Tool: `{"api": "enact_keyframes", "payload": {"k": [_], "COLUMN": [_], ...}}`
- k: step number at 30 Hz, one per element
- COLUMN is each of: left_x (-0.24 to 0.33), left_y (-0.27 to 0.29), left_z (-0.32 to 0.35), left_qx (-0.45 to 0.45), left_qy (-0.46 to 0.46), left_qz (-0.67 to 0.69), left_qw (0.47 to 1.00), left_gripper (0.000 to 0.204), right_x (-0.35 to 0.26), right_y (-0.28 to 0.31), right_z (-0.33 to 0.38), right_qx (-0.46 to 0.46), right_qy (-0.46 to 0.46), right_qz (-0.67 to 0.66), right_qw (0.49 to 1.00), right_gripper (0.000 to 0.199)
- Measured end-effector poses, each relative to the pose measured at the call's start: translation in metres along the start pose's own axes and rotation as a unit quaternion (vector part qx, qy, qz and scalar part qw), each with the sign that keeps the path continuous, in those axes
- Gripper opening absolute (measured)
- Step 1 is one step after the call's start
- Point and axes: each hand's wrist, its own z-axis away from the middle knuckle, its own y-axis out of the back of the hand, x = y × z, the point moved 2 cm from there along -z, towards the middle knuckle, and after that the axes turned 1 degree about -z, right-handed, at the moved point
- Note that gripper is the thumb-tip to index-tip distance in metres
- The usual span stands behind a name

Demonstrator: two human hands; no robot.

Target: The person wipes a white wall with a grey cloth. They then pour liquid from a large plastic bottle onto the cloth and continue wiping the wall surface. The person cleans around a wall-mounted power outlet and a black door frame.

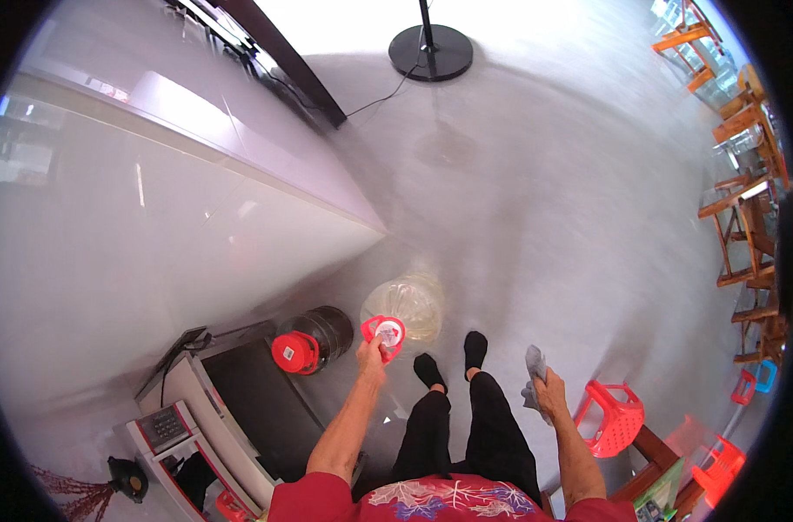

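Note:
My left hand (372,355) is closed on the red carrying handle at the top of a large clear plastic jar (411,300). The jar's lid (388,331) is pale with a red rim and faces up toward me. Out to the right, my right hand (550,396) grips a crumpled grey cloth (535,374), which hangs out past the fingers. Left of the clear jar is a dark-filled jar (331,333) with a red lid (294,352), touched by neither hand. My feet in black socks are just right of the clear jar.
A white glossy counter (179,200) runs along the left, its corner pointing at the floor. A stand's round black base (431,54) trails a cable. A red plastic stool (612,418) stands at right, wooden chairs (744,217) beyond. A keypad machine (163,426) sits lower left.

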Motion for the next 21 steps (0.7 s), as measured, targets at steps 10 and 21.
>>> {"api": "enact_keyframes", "payload": {"k": [10,21], "left_x": [-0.007,0.007], "left_y": [0.063,0.125], "left_z": [-0.008,0.003], "left_qx": [0.007,-0.046], "left_qy": [-0.016,-0.162], "left_qz": [-0.139,-0.269], "left_qw": [0.990,0.948], "left_gripper": [0.013,0.035], "right_x": [0.011,-0.073], "right_y": [0.007,0.006], "right_z": [0.081,0.077], "right_qx": [0.022,0.064], "right_qy": [-0.073,0.214], "right_qz": [-0.028,0.289], "right_qw": [0.997,0.931], "right_gripper": [0.033,0.022]}}
